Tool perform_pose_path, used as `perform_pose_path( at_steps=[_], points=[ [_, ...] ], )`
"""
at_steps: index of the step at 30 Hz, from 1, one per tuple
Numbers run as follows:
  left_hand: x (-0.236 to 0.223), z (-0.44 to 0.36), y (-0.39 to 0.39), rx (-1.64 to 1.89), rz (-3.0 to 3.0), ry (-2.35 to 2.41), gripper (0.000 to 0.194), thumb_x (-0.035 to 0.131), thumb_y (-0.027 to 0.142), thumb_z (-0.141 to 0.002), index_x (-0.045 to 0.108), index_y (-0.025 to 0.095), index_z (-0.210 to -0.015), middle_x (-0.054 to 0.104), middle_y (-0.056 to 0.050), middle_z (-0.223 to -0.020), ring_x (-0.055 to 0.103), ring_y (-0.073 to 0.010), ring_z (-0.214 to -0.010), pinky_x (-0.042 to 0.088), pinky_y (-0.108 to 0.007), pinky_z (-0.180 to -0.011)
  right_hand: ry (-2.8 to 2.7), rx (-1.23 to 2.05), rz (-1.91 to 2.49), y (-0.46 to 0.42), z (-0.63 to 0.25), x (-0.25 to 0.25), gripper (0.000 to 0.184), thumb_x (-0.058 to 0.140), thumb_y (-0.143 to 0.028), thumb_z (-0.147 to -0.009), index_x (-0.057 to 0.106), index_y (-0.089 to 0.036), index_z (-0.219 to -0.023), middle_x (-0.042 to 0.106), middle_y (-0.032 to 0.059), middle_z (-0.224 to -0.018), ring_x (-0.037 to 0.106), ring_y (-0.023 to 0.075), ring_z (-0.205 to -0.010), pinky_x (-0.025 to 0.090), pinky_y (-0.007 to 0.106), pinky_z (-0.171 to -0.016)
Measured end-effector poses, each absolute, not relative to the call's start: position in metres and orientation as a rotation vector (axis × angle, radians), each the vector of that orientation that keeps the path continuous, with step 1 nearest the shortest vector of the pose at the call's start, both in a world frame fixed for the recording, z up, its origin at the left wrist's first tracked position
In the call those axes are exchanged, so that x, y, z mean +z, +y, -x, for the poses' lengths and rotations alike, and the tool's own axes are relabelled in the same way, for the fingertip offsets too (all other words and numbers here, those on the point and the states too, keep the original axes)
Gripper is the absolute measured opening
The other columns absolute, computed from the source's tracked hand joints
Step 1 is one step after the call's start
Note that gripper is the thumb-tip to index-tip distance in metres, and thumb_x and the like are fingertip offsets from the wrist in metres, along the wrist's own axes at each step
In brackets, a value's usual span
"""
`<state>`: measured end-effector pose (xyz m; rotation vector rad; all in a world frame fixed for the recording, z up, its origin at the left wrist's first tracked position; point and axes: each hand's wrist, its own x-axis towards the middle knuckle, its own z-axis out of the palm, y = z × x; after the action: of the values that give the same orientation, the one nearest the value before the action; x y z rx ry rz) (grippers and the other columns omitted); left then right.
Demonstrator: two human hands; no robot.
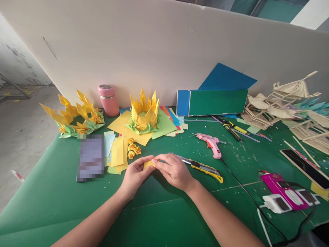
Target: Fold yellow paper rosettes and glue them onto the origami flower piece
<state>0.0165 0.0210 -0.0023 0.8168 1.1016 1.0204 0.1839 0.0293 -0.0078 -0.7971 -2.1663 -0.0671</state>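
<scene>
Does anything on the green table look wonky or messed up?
The left yellow crown looks a bit lopsided: its points lean outward, while those of the middle crown stand mostly upright. I see nothing spilled.

I count two hands of my own, one left hand (135,174) and one right hand (176,171), with one small yellow paper (147,165) between them. Before me I have two paper crowns (144,122), at least four folded roses (132,147), one pink flask (110,103), one cutter (205,168) and one glue gun (211,142). To my right I count one phone (303,167), one magenta power strip (272,181), two white adapters (275,203) and at least two stick models (269,111).
</scene>
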Motion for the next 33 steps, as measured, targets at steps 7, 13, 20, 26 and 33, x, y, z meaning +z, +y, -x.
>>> perform_pose_path(
  at_steps=[7,13,20,26,33],
  points=[
    [0.000,-0.016,0.022,1.018,-0.791,1.100,0.048,0.086,0.037,-0.049,0.072,0.015,-0.090,0.076,-0.007,-0.092,0.069,-0.0248,-0.092,0.052,-0.037,-0.088,-2.209,-0.046,0.771,0.031,-0.187,-0.006,0.022,0.048,-0.012,-0.092,0.062,-0.016,-0.108,0.068,0.0095,-0.093,0.063,0.0192,-0.085,0.053,0.033,-0.071],
    [0.001,-0.015,0.021,1.044,-0.769,1.072,0.044,0.085,0.036,-0.050,0.073,0.015,-0.087,0.076,-0.008,-0.089,0.069,-0.0243,-0.089,0.053,-0.037,-0.088,-2.212,-0.049,0.761,0.030,-0.186,-0.005,0.024,0.048,-0.011,-0.091,0.062,-0.017,-0.111,0.068,0.0099,-0.094,0.061,0.0202,-0.088,0.053,0.034,-0.075],
    [-0.005,-0.016,0.023,1.204,-0.907,1.074,0.039,0.083,0.031,-0.056,0.067,0.019,-0.090,0.069,-0.001,-0.084,0.065,-0.0158,-0.079,0.054,-0.028,-0.072,-2.083,0.193,0.821,0.027,-0.184,-0.011,0.020,0.051,-0.018,-0.090,0.063,-0.024,-0.105,0.065,0.0071,-0.097,0.058,0.0205,-0.091,0.051,0.037,-0.078],
    [-0.010,-0.019,0.020,1.276,-1.062,0.990,0.042,0.079,0.029,-0.064,0.054,0.022,-0.097,0.061,0.005,-0.069,0.061,-0.0119,-0.065,0.051,-0.024,-0.063,-1.750,0.566,0.984,0.023,-0.174,-0.013,0.017,0.059,-0.032,-0.086,0.058,-0.022,-0.099,0.065,0.0061,-0.095,0.060,0.0208,-0.091,0.049,0.037,-0.082],
    [-0.008,-0.021,0.016,1.230,-1.121,0.981,0.040,0.078,0.029,-0.066,0.052,0.022,-0.095,0.062,0.005,-0.068,0.059,-0.0109,-0.061,0.049,-0.023,-0.060,-1.699,0.646,0.976,0.022,-0.172,-0.012,0.010,0.059,-0.025,-0.085,0.059,-0.021,-0.075,0.063,0.0014,-0.075,0.060,0.0171,-0.076,0.048,0.032,-0.073]
  ],
)
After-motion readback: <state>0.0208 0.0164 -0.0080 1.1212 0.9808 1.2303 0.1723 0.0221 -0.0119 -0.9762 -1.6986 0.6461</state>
